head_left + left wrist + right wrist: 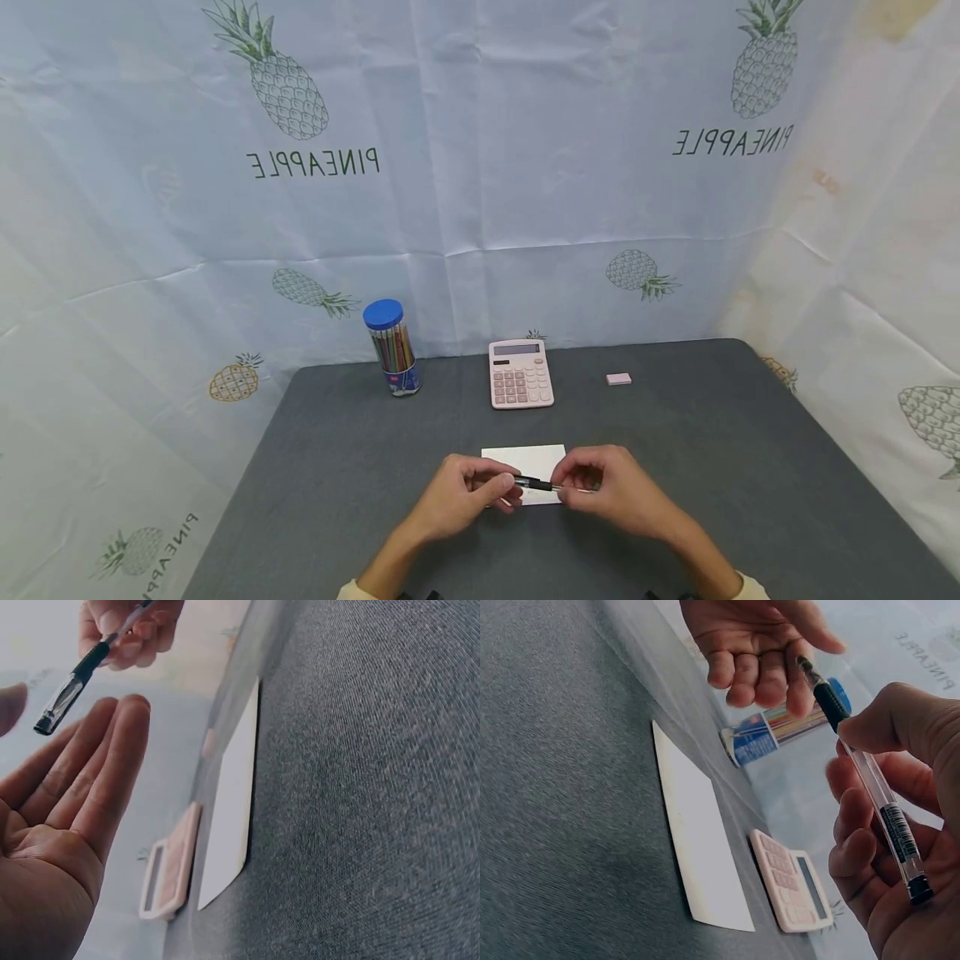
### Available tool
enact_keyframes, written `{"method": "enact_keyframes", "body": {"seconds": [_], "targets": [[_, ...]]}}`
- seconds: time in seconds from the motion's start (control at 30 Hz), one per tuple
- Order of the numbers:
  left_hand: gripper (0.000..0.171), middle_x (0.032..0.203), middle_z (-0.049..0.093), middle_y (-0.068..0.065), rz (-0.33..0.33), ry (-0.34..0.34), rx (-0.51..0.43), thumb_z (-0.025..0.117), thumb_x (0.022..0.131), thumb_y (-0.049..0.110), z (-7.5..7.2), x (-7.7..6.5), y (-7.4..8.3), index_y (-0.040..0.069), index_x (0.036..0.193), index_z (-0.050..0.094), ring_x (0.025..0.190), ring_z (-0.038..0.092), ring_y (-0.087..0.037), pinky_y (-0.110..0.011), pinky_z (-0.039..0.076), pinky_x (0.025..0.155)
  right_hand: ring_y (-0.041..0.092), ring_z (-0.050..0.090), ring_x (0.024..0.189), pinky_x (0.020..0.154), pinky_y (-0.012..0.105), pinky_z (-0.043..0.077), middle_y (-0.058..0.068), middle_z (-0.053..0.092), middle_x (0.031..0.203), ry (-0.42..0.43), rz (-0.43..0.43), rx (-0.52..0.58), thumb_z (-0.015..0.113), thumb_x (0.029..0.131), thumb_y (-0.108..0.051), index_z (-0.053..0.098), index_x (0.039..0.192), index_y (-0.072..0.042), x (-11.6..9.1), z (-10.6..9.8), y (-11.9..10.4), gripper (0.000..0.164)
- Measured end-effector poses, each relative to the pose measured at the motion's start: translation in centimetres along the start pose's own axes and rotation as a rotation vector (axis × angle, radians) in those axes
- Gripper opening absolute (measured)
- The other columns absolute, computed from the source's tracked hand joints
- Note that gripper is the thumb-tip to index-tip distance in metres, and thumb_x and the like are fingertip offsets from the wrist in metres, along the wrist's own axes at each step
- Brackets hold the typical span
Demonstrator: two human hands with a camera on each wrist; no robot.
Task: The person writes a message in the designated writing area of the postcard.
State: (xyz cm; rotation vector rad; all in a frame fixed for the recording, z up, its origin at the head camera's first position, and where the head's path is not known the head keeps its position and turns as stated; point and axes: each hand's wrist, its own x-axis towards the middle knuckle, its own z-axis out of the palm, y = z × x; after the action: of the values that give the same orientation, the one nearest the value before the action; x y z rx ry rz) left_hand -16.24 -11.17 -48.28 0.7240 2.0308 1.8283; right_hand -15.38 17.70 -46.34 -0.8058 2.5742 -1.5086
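A clear-barrelled gel pen (536, 483) with a black grip and a barcode label is held level over a white sheet of paper (525, 455). My right hand (613, 490) pinches its barrel between thumb and fingers, as the right wrist view shows. Around the pen's dark front end, my left hand (467, 497) is relaxed, palm toward it. In the left wrist view the fingers (124, 746) are nearly straight, and the thumb stands off from the pen.
Beyond the paper a pink calculator (521, 374) lies on the dark grey table (345, 467). A blue-lidded tub of pencils (393, 348) stands at the back left. At the back right is a small pink eraser (618, 379). Pineapple-print cloth (510, 167) hangs around the table.
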Motion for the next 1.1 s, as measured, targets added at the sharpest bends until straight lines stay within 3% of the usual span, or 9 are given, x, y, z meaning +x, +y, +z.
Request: {"method": "enact_keyframes", "body": {"seconds": [0.13, 0.27, 0.37, 0.47, 0.57, 0.63, 0.8, 0.97, 1.1], "targets": [[0.024, 0.098, 0.08, -0.03, -0.015, 0.005, 0.004, 0.071, 0.107, 0.013, 0.2, -0.1, 0.1, -0.008, 0.116, 0.08, 0.081, 0.082, -0.016, -0.035, 0.071, 0.078, 0.003, 0.065, 0.074, 0.065, 0.022, 0.058, -0.01, 0.072, 0.082, -0.023, -0.025, 0.049, 0.084, 0.094, -0.01, 0.081, 0.098, -0.021, -0.2, 0.4, 0.3, 0.012], [0.018, 0.095, 0.081, -0.027, -0.002, 0.032, 0.019, 0.076, 0.103, 0.009, 0.3, -0.3, 0.2, -0.006, 0.113, 0.081, 0.078, 0.08, -0.012, -0.033, 0.07, 0.076, 0.007, 0.072, 0.08, 0.073, 0.026, 0.063, -0.004, 0.079, 0.09, -0.025, 0.013, 0.148, 0.081, 0.099, -0.014, 0.081, 0.104, -0.016, -0.3, 0.7, 0.7, 0.005], [0.016, 0.094, 0.081, -0.026, 0.019, 0.065, 0.043, 0.078, 0.1, 0.007, 0.4, -0.4, 0.4, -0.004, 0.111, 0.081, 0.078, 0.08, -0.013, -0.032, 0.07, 0.075, 0.008, 0.072, 0.078, 0.071, 0.027, 0.064, 0.001, 0.08, 0.094, -0.014, 0.08, 0.292, 0.075, 0.104, -0.013, 0.079, 0.111, -0.005, -0.4, 0.9, 1.0, 0.011], [0.015, 0.096, 0.081, -0.025, 0.035, 0.099, 0.071, 0.08, 0.098, 0.006, 0.5, -0.5, 0.6, -0.002, 0.111, 0.081, 0.079, 0.079, -0.011, -0.027, 0.069, 0.075, 0.008, 0.07, 0.077, 0.071, 0.026, 0.064, 0.004, 0.08, 0.097, -0.003, 0.143, 0.515, 0.068, 0.108, -0.009, 0.074, 0.117, 0.006, -0.5, 1.4, 1.2, 0.019], [0.014, 0.1, 0.082, -0.018, 0.066, 0.125, 0.148, 0.082, 0.097, 0.007, 0.7, -0.5, 0.8, 0.002, 0.11, 0.083, 0.08, 0.078, -0.006, -0.023, 0.067, 0.074, 0.009, 0.07, 0.081, 0.074, 0.023, 0.063, 0.002, 0.078, 0.096, 0.008, 0.179, 0.709, 0.063, 0.11, -0.007, 0.072, 0.116, 0.003, -0.6, 2.3, 1.2, 0.015], [0.013, 0.101, 0.083, -0.013, 0.101, 0.129, 0.217, 0.082, 0.097, 0.007, 0.9, -0.5, 1.0, 0.005, 0.11, 0.084, 0.081, 0.077, -0.004, -0.022, 0.067, 0.074, 0.009, 0.069, 0.081, 0.074, 0.022, 0.062, -0.001, 0.075, 0.094, 0.012, 0.211, 0.779, 0.062, 0.11, -0.009, 0.071, 0.114, -0.003, -0.5, 2.9, 1.1, 0.011], [0.01, 0.098, 0.084, -0.002, 0.159, 0.124, 0.352, 0.084, 0.095, 0.007, 1.2, -0.5, 1.4, 0.01, 0.105, 0.085, 0.081, 0.073, 0.002, -0.022, 0.067, 0.074, 0.009, 0.067, 0.077, 0.072, 0.022, 0.06, -0.002, 0.071, 0.09, -0.013, 0.285, 0.815, 0.063, 0.111, -0.016, 0.068, 0.112, -0.008, -0.3, 4.4, 0.7, 0.009], [0.007, 0.093, 0.082, 0.005, 0.142, 0.109, 0.413, 0.087, 0.094, 0.011, 1.4, -0.6, 1.7, 0.013, 0.101, 0.085, 0.079, 0.07, 0.005, -0.02, 0.065, 0.073, 0.008, 0.067, 0.073, 0.069, 0.021, 0.059, -0.003, 0.072, 0.085, -0.026, 0.316, 0.827, 0.066, 0.11, -0.016, 0.067, 0.102, -0.012, -0.1, 5.3, 0.5, 0.009], [0.005, 0.09, 0.081, 0.005, 0.168, 0.099, 0.441, 0.087, 0.095, 0.011, 1.3, -0.8, 2.0, 0.012, 0.099, 0.085, 0.079, 0.07, 0.006, -0.019, 0.064, 0.073, 0.005, 0.065, 0.072, 0.067, 0.019, 0.058, -0.004, 0.071, 0.083, -0.02, 0.299, 0.802, 0.069, 0.107, -0.012, 0.066, 0.094, -0.014, -0.1, 5.5, 0.5, 0.014]]}}
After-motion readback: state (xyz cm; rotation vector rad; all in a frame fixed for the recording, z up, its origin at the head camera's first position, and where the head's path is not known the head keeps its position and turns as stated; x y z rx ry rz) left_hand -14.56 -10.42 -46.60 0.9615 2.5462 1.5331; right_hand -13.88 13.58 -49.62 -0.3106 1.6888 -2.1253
